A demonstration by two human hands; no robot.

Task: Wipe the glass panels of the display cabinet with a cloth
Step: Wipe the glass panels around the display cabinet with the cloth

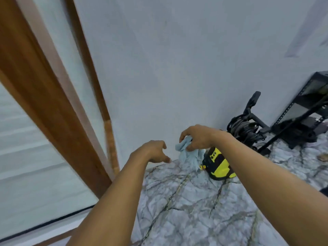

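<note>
Fingers point(183, 135) of my right hand point(198, 137) clamp the bunched blue cloth point(189, 158); left hand point(153, 151) loose, empty.
Wiping seems not begun: cloth hangs over the floor point(177, 201), apart from the glass panel point(35, 157); next I must carry it left.

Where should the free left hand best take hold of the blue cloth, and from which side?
Probably the loose tail of the cloth hanging below the right hand, from the left, where the open left hand is; the bunched top is gripped.

Soft cloth point(189, 153) — glossy marble floor point(195, 201), wood frame point(40, 82).
</note>
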